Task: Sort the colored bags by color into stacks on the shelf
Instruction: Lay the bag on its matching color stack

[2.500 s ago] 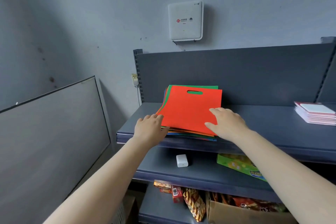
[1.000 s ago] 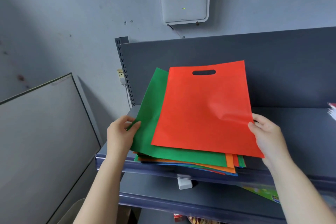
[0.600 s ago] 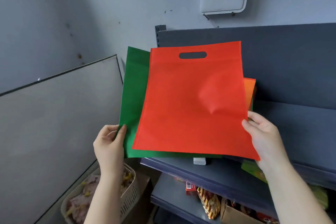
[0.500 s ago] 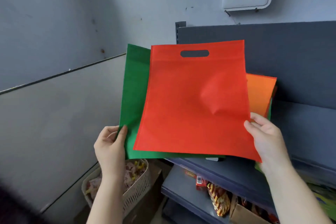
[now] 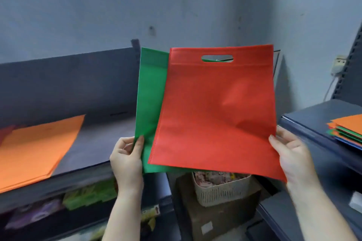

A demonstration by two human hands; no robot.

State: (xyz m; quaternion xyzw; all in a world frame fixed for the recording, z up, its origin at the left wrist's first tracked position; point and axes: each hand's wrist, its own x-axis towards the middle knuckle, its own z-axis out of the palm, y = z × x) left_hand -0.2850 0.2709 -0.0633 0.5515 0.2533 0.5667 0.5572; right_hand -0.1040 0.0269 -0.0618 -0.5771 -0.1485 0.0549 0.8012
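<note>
- Nearest, your left hand (image 5: 127,159) pinches the green bag (image 5: 150,103) at its lower left corner; your right hand (image 5: 291,154) grips the red bag (image 5: 215,111), held upright (overlapping the green one).
- Left of the red bag, an orange bag (image 5: 37,146) lies flat on the shelf (image 5: 94,143).
- Right of it sits a mixed stack (image 5: 348,129).

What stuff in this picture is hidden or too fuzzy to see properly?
- Head view: most of the green bag, covered by the red bag.
- Head view: the mixed pile of bags on the right shelf, cut off by the frame edge, so its count is unknown.
- Head view: packets on the lower left shelf, too blurred to identify.
- Head view: contents of the white basket, partly behind the red bag.
</note>
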